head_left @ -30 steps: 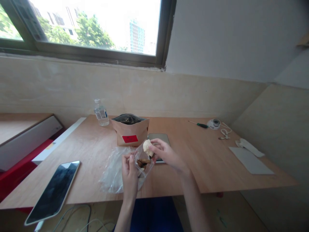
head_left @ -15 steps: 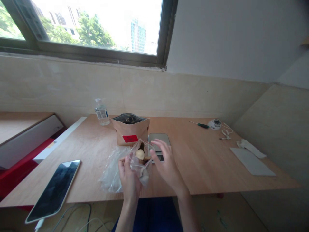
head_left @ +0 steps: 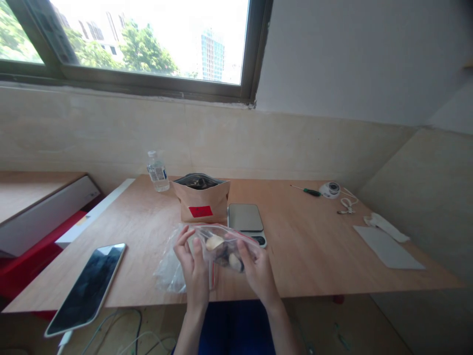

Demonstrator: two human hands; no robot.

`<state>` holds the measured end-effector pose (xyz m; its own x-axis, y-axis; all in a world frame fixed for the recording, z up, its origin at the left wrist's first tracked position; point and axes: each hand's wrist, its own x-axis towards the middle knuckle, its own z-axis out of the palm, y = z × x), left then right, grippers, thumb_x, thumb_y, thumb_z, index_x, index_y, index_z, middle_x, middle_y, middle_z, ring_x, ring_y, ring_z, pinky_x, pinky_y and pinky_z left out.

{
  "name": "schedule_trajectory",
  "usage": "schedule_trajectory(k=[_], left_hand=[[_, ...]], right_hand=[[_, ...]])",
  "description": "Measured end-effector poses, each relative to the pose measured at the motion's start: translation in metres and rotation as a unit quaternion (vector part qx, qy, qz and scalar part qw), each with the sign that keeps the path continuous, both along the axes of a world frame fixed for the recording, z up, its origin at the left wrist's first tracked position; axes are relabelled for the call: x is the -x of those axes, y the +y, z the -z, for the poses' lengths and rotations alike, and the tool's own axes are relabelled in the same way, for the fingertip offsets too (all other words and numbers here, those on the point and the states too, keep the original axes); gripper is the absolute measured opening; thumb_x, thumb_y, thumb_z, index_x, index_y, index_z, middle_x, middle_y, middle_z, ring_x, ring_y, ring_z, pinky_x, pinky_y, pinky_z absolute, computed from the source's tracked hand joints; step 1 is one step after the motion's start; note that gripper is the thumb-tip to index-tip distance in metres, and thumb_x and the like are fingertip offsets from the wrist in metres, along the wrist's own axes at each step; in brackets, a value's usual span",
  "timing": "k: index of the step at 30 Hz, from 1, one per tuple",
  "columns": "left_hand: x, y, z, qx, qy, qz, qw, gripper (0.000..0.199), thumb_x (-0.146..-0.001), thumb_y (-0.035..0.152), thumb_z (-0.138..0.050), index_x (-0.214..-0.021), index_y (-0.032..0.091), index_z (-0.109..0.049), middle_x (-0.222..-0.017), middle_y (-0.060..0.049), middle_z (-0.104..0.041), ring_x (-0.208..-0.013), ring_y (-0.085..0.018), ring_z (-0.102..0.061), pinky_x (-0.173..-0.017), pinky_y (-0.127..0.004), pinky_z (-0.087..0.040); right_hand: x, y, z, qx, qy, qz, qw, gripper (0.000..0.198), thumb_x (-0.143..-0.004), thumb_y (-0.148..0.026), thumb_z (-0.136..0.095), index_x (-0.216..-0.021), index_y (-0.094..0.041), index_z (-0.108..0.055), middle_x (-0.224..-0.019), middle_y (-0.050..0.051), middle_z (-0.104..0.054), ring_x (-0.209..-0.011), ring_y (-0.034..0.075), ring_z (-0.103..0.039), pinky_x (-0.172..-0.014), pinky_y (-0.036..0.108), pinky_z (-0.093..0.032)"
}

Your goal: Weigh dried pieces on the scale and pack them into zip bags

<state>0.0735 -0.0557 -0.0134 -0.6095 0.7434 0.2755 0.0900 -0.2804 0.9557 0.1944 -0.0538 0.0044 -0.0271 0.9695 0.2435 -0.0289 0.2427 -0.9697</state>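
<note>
Presently, you have the clear zip bag (head_left: 223, 241) between both hands, a little below the centre of the frame, lifted in front of the tabletop (head_left: 306, 246). Its red-striped edge is uppermost and the pale and dark pieces (head_left: 215, 242) lie inside, lower down; I think you hold it in this manner so that its top is stretched and the contents do not come out. Whether the seal is closed, I cannot tell.

Behind it, near the middle of the frame, the brown pouch (head_left: 201, 202) stands upright with its mouth open, and the scale (head_left: 246, 217) lies just to its right; such a place seems chosen for easy reach. The loose clear plastic (head_left: 168, 273) lies flat at the lower left of centre, partly hidden by your left hand (head_left: 195, 276).

About the fingers: on the left, they are bent with only a small gap to the thumb, and they have the left end of the bag. Your right hand (head_left: 260, 276) pinches the other end, its thumb flat across the front; its other fingers are mostly hidden behind the plastic.
</note>
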Motion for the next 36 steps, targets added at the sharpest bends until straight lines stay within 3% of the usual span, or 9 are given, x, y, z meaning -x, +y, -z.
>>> schedule_trajectory(k=[5,10,13,17,22,26,29,36], left_hand=[[0.014,0.009,0.01,0.073,-0.055,0.159,0.983,0.035,-0.081,0.047,-0.053,-0.097,0.018,-0.061,-0.099,-0.006,-0.066,-0.098,-0.022,-0.059,-0.087,-0.032,-0.045],[0.003,0.005,0.012,0.054,0.029,0.247,0.967,0.029,-0.08,0.041,-0.058,-0.099,0.02,-0.063,-0.091,-0.004,-0.068,-0.088,-0.019,-0.061,-0.079,-0.028,-0.046],[0.001,0.004,0.012,0.066,0.03,0.226,0.971,0.025,-0.081,0.04,-0.056,-0.091,0.019,-0.064,-0.081,-0.002,-0.066,-0.078,-0.017,-0.06,-0.071,-0.025,-0.045],[0.003,0.01,0.016,0.064,-0.039,0.167,0.983,0.025,-0.08,0.042,-0.056,-0.078,0.017,-0.061,-0.074,0.0,-0.061,-0.073,-0.015,-0.055,-0.069,-0.023,-0.043],[-0.002,0.021,0.041,0.06,-0.128,0.169,0.975,0.028,-0.079,0.043,-0.056,-0.067,0.018,-0.052,-0.063,0.004,-0.049,-0.061,-0.011,-0.046,-0.061,-0.021,-0.039],[-0.005,0.023,0.059,0.096,-0.079,0.175,0.977,0.032,-0.081,0.048,-0.054,-0.069,0.018,-0.056,-0.064,0.002,-0.05,-0.063,-0.014,-0.047,-0.061,-0.023,-0.038],[-0.005,0.02,0.062,0.103,-0.034,0.168,0.98,0.033,-0.082,0.049,-0.052,-0.07,0.019,-0.058,-0.066,0.0,-0.053,-0.067,-0.016,-0.049,-0.063,-0.024,-0.039],[-0.002,0.019,0.062,0.083,-0.06,0.178,0.979,0.034,-0.082,0.052,-0.051,-0.074,0.02,-0.058,-0.067,0.001,-0.054,-0.065,-0.015,-0.049,-0.061,-0.023,-0.04]], right_hand=[[-0.015,0.001,0.011,0.005,0.021,0.014,1.0,0.037,-0.091,-0.045,-0.045,-0.104,-0.019,-0.068,-0.106,0.009,-0.07,-0.103,0.024,-0.064,-0.091,0.038,-0.051],[-0.026,0.007,0.025,-0.025,-0.072,-0.017,0.997,0.041,-0.092,-0.045,-0.041,-0.118,-0.021,-0.061,-0.124,0.009,-0.06,-0.118,0.022,-0.054,-0.102,0.04,-0.041],[-0.037,0.008,0.033,-0.032,-0.106,0.006,0.994,0.04,-0.093,-0.045,-0.039,-0.114,-0.021,-0.063,-0.115,0.009,-0.066,-0.109,0.021,-0.06,-0.097,0.037,-0.046],[-0.047,0.014,0.043,-0.054,-0.114,0.077,0.989,0.04,-0.093,-0.046,-0.037,-0.095,-0.02,-0.069,-0.094,0.008,-0.072,-0.091,0.02,-0.067,-0.082,0.031,-0.053],[-0.047,0.026,0.065,-0.048,-0.101,0.128,0.985,0.04,-0.09,-0.048,-0.043,-0.079,-0.019,-0.069,-0.077,0.007,-0.072,-0.072,0.019,-0.069,-0.066,0.027,-0.054],[-0.051,0.029,0.092,-0.046,-0.117,0.169,0.978,0.039,-0.089,-0.048,-0.045,-0.079,-0.018,-0.069,-0.073,0.006,-0.072,-0.065,0.019,-0.067,-0.059,0.025,-0.052],[-0.056,0.026,0.106,-0.071,-0.178,0.171,0.966,0.039,-0.09,-0.045,-0.043,-0.08,-0.018,-0.069,-0.074,0.006,-0.071,-0.066,0.019,-0.067,-0.06,0.025,-0.051],[-0.054,0.018,0.1,-0.121,-0.236,0.167,0.95,0.043,-0.094,-0.04,-0.036,-0.073,-0.019,-0.068,-0.068,0.007,-0.069,-0.064,0.019,-0.066,-0.057,0.026,-0.05]])
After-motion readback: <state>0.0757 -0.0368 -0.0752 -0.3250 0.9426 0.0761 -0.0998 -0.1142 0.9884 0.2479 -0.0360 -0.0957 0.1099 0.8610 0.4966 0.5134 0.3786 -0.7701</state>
